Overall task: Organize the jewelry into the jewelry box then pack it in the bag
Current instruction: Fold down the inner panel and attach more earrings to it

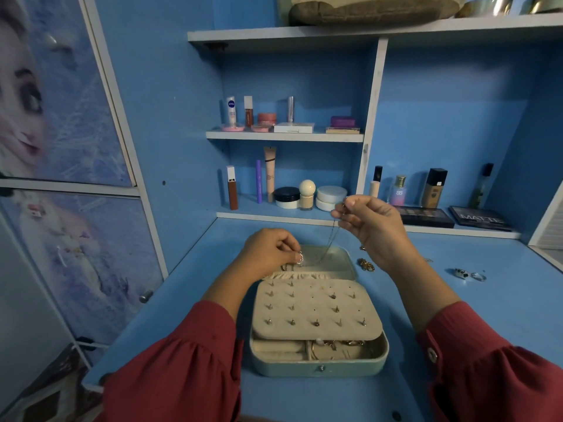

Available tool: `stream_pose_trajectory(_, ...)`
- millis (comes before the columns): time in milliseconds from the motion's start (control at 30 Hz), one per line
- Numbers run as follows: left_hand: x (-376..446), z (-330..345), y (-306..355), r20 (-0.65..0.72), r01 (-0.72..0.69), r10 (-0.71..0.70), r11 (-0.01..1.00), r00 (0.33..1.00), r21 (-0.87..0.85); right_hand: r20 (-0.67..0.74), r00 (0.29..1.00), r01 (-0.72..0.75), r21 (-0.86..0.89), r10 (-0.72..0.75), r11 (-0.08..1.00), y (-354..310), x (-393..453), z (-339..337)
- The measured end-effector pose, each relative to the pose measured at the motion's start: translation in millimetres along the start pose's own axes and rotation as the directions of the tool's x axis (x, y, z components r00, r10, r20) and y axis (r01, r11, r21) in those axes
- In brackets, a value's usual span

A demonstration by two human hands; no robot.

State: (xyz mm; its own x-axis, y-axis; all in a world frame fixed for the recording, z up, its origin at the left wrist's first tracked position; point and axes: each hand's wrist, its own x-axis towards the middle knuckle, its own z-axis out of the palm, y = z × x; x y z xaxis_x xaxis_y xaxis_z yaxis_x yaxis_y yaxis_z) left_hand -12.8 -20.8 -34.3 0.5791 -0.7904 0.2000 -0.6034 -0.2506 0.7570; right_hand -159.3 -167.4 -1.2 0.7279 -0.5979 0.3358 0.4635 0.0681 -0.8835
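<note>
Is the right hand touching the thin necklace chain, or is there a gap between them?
Touching. The head view shows the right hand raised above the open jewelry box, its fingertips pinching the top of the necklace chain, which hangs down from them.

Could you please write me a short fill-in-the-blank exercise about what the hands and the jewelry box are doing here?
1. The right hand holds up a thin ____, which hangs toward the open jewelry box.
2. The left hand pinches a small silver ____ over the box's lid.
3. The beige panel in the box carries rows of stud ____.
4. Two rings lie on the ____ desk.

Missing words: chain; ring; earrings; blue
</note>
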Motion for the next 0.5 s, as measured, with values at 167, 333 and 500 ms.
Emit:
stream_pose_trajectory(167,4,3,0,0.043,-0.045,0.039,0.99,0.998,0.136,0.186,0.981,-0.048,-0.03,0.053,0.998,5,-4,11)
stream_pose_trajectory(333,5,2,2,0.151,-0.122,0.084,0.957,0.985,0.264,0.238,0.967,-0.073,-0.103,0.095,0.992,12,-6,17)
stream_pose_trajectory(500,5,-3,4,0.146,-0.049,0.043,0.998,0.988,0.039,0.08,0.987,-0.093,-0.441,0.142,0.893,21,-3,18)
